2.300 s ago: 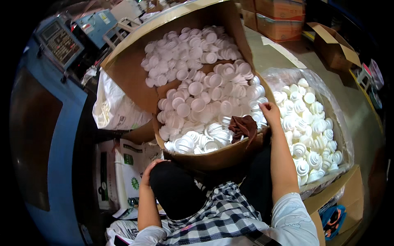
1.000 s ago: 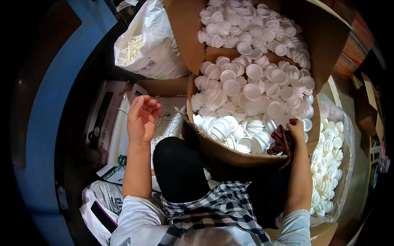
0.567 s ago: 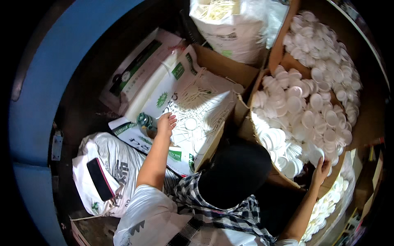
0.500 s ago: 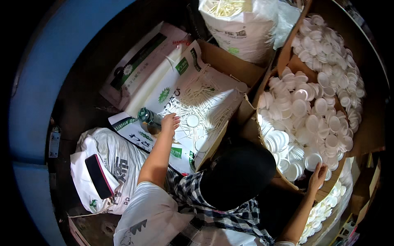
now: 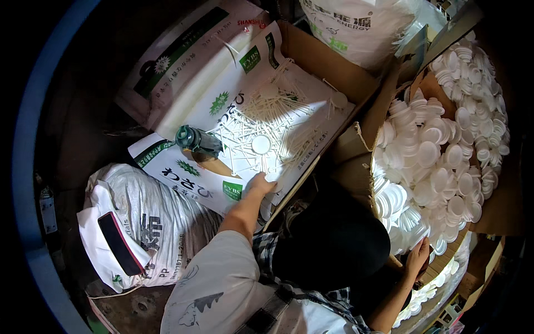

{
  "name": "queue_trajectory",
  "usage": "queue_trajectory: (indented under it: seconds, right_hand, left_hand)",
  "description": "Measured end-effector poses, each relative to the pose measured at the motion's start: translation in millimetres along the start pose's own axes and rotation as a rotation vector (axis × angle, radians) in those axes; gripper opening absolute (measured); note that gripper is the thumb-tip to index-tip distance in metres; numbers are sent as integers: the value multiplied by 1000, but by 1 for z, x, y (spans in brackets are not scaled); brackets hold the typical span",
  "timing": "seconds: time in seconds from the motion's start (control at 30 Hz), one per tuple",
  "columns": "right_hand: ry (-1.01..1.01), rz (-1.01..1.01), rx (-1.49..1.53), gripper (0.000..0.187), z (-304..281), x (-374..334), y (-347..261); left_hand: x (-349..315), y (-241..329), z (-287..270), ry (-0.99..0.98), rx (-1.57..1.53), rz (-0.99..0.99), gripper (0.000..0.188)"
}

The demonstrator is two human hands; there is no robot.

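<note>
My left hand (image 5: pixel 260 185) reaches over a printed white sheet (image 5: pixel 183 181) at the near edge of an open carton. Its fingers curl beside a white disc (image 5: pixel 260 145) and slender white sticks (image 5: pixel 245 128); what they hold, if anything, is hidden. My right hand (image 5: pixel 416 259) is at the near rim of a carton heaped with shallow, round white discs (image 5: pixel 431 136). A tilted white disc (image 5: pixel 421 235) shows at its closed fingertips, partly covered.
A dark green-capped bottle (image 5: pixel 197 141) lies on the sheet. A stuffed white woven sack (image 5: pixel 150 217) with a dark phone-like slab (image 5: pixel 120 243) on it stands left; another sack (image 5: pixel 361 28) stands behind. Cardboard walls (image 5: pixel 356 139) divide the two cartons.
My left hand has moved from beside the bottle to the right and nearer, its fingers now curled. My right hand has drawn slightly left and nearer. The view has shifted.
</note>
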State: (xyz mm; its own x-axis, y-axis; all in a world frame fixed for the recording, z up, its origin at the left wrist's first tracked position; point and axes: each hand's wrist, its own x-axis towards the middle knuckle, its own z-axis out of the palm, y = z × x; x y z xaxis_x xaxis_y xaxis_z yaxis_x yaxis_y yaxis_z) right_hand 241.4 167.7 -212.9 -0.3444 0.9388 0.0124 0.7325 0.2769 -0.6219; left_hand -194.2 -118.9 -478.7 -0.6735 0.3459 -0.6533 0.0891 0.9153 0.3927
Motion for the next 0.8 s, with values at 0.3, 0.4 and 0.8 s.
queue_trajectory:
  seconds: [0.3,0.4,0.8]
  right_hand:
    - [-72,63,52,23,2,6,0]
    - [-71,64,108,22,4,7,1]
    - [89,-7,125,24,16,11,5]
  left_hand:
    - [-8,26,-22,105,32,50,49]
    - [14,26,-50,53,-185,179,44]
    - [73,48,-72,324,-179,43,37]
